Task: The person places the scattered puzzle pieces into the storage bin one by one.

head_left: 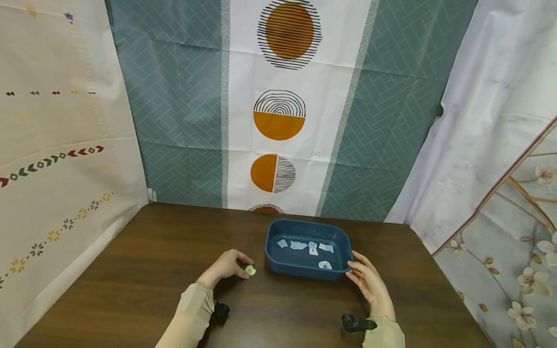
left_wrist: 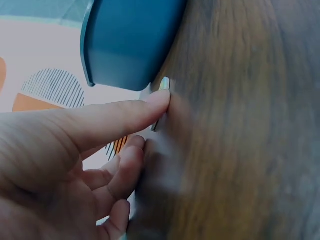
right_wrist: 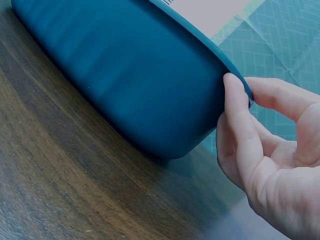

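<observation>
A blue plastic bin (head_left: 300, 271) stands on the table with several pale blue and white paper-like pieces (head_left: 298, 245) lying flat on its floor. My right hand (head_left: 366, 280) grips the bin's right end, its fingers at the rim; the right wrist view shows the rim (right_wrist: 220, 55) between thumb and fingers. To the left of the bin, my left hand (head_left: 228, 267) pinches a small, thin white piece with yellow and green on it (head_left: 250, 270), low over the wood. In the left wrist view the thumb covers the middle of this piece (left_wrist: 165, 83).
The brown wooden table (head_left: 278, 309) reaches back to a hanging green and white cloth (head_left: 183, 121) with orange circles. Pale patterned cloths hang on the left (head_left: 56, 193) and right (head_left: 491, 203). Each wrist carries a small black camera mount (head_left: 221, 311).
</observation>
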{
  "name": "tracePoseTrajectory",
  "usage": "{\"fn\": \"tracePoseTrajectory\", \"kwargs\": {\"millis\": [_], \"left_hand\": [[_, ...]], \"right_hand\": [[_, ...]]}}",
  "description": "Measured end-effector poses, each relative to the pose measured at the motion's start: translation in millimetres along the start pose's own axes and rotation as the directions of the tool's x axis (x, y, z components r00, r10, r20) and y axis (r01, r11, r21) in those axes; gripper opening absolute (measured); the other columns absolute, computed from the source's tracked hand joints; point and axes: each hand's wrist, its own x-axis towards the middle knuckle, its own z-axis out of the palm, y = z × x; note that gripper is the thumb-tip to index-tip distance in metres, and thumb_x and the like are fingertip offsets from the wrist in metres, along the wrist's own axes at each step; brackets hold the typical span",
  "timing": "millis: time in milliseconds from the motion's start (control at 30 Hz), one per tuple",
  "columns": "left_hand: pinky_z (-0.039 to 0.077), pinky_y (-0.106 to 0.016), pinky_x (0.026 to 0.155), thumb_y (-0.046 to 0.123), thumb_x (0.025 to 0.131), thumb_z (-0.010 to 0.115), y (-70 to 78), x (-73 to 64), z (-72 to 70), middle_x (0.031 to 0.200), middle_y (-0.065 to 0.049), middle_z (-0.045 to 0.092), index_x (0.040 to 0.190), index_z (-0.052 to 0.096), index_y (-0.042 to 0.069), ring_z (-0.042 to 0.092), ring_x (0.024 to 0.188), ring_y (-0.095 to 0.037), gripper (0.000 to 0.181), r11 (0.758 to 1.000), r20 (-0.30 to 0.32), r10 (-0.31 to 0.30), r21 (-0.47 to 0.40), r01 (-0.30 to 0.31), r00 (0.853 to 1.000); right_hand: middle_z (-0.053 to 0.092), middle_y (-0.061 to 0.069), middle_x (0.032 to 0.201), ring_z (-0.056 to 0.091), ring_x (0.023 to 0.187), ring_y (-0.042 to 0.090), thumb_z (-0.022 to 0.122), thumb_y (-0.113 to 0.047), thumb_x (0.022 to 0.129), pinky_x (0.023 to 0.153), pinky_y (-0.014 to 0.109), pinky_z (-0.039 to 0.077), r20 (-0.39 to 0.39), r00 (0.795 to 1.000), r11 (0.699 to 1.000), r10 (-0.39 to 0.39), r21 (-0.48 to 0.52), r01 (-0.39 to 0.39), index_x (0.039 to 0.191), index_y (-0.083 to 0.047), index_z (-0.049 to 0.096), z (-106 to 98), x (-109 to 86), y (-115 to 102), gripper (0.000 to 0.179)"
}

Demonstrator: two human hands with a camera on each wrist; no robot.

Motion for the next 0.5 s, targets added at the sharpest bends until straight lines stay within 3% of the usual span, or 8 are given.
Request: {"fn": "tracePoseTrajectory", "kwargs": {"millis": [133,333,500], "left_hand": [[0.051,-0.029,0.075,0.003,0.069,0.086,-4.8,1.5,-0.2,0.094,-0.004,0.071,0.095,0.077,0.004,0.06,0.085,-0.016,0.027,0.999,0.012,0.039,0.015,-0.039,0.999],[0.046,-0.024,0.065,0.009,0.073,0.085,-12.4,2.1,-3.2,0.093,-0.005,0.061,0.09,0.074,0.006,0.053,0.078,-0.015,0.02,0.992,0.08,0.124,0.025,-0.127,0.989],[0.048,-0.024,0.067,0.015,0.076,0.084,-13.1,1.0,-7.8,0.091,-0.003,0.067,0.091,0.073,0.005,0.057,0.078,-0.014,0.021,0.989,0.109,0.148,-0.046,-0.143,0.983]], "right_hand": [[0.061,-0.001,0.089,0.059,0.071,0.004,0.05,-0.001,0.096,0.074,0.017,0.055,-0.002,1.0,1.0,0.002,-0.002,-0.002,0.142,0.0,0.035,0.0,0.2,-0.6,0.049],[0.061,-0.001,0.089,0.059,0.072,0.004,0.05,-0.001,0.096,0.075,0.017,0.055,-0.006,1.0,1.0,0.006,-0.004,-0.006,0.145,0.001,0.033,-0.7,1.1,-0.1,0.051],[0.061,-0.002,0.089,0.058,0.072,0.004,0.05,-0.001,0.097,0.075,0.017,0.055,-0.006,1.0,1.0,0.01,-0.006,-0.01,0.145,0.0,0.033,-1.3,1.3,0.9,0.051]]}}
